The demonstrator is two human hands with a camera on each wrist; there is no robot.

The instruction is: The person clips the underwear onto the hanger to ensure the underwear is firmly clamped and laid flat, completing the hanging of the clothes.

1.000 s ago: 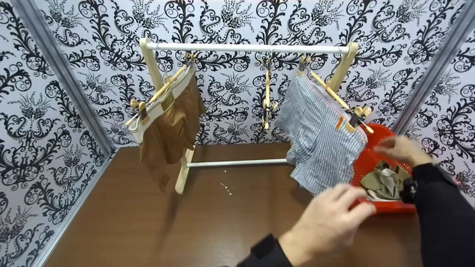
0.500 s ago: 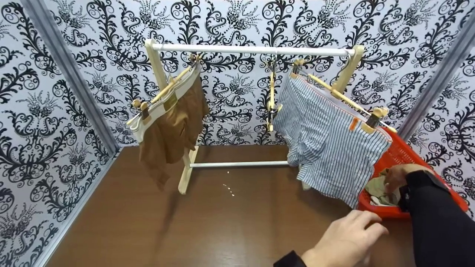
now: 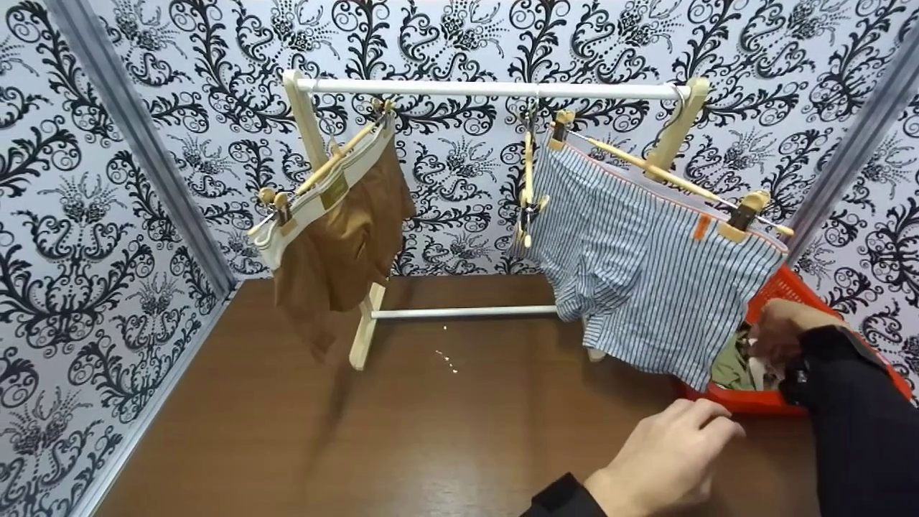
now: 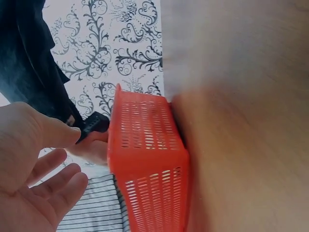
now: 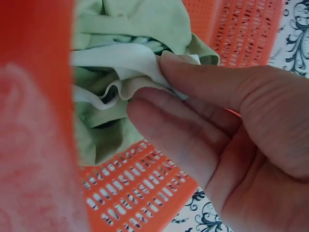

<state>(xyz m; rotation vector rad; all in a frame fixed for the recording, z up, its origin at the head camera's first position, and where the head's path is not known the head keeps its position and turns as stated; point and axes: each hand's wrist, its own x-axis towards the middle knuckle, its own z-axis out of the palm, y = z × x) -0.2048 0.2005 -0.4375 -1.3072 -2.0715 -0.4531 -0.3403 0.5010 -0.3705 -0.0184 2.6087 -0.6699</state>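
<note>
My right hand [image 3: 779,334] reaches down into the red plastic basket [image 3: 793,287]. In the right wrist view its thumb and fingers pinch the white band of a crumpled green garment [image 5: 140,21]; the garment's full shape is hidden in folds. My left hand [image 3: 668,456] hovers in front of the basket, holding nothing, its fingers loosely bent, as the left wrist view also shows. Blue-and-white striped shorts [image 3: 646,266] hang from a clip hanger [image 3: 660,172] between my hands and the rack, partly covering the basket.
A wooden rack with a white top rail [image 3: 459,87] stands against the patterned wall. Brown shorts [image 3: 352,237] with a white waistband hang at its left. A bare clip hanger [image 3: 529,169] hangs near the middle. Small white specks [image 3: 446,359] lie on the brown table [image 3: 431,431].
My right hand has gone down into the basket and taken hold of the green garment. My left hand has moved right and lower. The striped shorts have swung toward the right.
</note>
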